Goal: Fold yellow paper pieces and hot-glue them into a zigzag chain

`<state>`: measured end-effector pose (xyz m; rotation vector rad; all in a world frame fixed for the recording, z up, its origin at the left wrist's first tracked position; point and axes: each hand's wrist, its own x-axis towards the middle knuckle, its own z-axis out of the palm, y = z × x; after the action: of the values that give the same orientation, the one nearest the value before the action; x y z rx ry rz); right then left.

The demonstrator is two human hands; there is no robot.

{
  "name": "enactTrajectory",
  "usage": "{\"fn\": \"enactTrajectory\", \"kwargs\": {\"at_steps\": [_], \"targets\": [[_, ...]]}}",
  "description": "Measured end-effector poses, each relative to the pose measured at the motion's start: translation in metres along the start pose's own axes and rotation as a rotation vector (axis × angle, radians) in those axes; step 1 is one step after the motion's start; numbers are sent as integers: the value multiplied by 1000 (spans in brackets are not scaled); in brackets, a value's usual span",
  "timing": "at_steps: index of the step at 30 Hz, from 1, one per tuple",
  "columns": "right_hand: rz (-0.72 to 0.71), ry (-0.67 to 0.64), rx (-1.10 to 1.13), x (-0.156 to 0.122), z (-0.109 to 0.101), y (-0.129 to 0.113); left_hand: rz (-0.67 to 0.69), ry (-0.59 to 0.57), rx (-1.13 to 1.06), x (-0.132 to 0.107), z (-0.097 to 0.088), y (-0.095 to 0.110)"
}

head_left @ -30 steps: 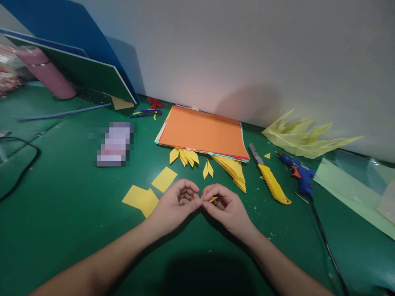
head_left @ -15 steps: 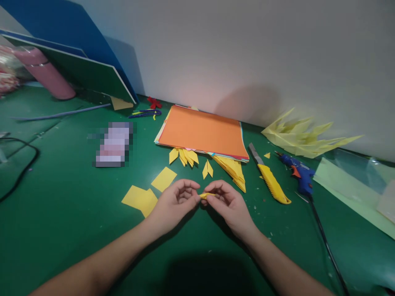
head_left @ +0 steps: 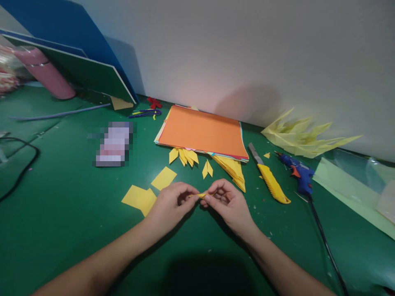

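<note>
Between my two hands, in the head view, is a small folded piece of yellow paper (head_left: 201, 196), partly hidden by the fingers. My left hand (head_left: 173, 205) pinches its left end between thumb and fingertips. The thumb and index finger of my right hand (head_left: 230, 207) are closed on the other end. Yellow paper squares (head_left: 164, 178) lie beside my left hand, some overlapping. Just beyond my hands sits a folded yellow piece (head_left: 207, 169) with two pointed halves. Several similar folded pieces (head_left: 184, 156) and a stack of yellow paper triangles (head_left: 232, 170) rest farther back.
A stack of coloured paper (head_left: 203, 131), orange on top, lies near the wall. To the right are a yellow utility knife (head_left: 273, 185) with its blade out, a blue glue gun (head_left: 300, 174) with a cord and a pale yellow paper form (head_left: 305, 135). A pink bottle (head_left: 46, 74) stands left.
My left hand has shifted slightly, and its fingers have come down onto the left end of the folded yellow paper. The right hand stays nearly in place.
</note>
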<state>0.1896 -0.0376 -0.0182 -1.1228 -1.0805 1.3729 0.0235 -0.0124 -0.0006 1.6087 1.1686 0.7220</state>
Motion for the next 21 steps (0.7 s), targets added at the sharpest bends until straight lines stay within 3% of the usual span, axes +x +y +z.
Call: {"fn": "enactTrajectory", "kwargs": {"at_steps": [7,16,21], "targets": [[-44,39,-52,-1,2,2,-15,0,102,1,-3,2],[-88,19,-78,-2,3,3,-180,-42,-137,1,1,3],[-317,25,-286,-2,3,-1,-267,-73,-257,2,1,8]]}}
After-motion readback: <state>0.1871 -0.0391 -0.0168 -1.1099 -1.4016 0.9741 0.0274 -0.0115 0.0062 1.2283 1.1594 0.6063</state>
